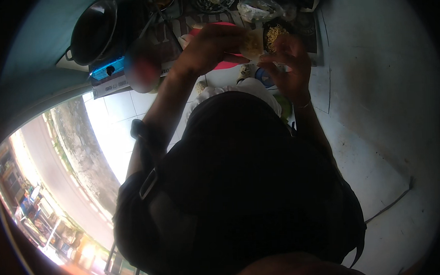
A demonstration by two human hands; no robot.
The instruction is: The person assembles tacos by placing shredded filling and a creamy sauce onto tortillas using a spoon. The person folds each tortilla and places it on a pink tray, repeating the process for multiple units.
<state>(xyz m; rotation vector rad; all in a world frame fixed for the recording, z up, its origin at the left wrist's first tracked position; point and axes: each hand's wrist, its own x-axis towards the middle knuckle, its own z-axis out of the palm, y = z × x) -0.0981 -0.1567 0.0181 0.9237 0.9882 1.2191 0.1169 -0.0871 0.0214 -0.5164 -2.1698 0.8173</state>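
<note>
Between my hands, above a pink plate, is a thin pale wrapper, somewhat see-through, with yellowish patches. My left hand reaches over the plate and grips the wrapper's left side. My right hand has thumb and fingers bent in at the wrapper's lower right edge and seems to pinch it. Just beyond my right hand sits a dark bowl of yellow shredded food or noodles. Pale folded pieces lie at the plate's left side, partly hidden by my left hand.
A large dark wok stands on a stove at the far left. At the back are a dish with a spoon, a clear plastic bag and a pan. A blurred round patch covers something reddish beside the stove.
</note>
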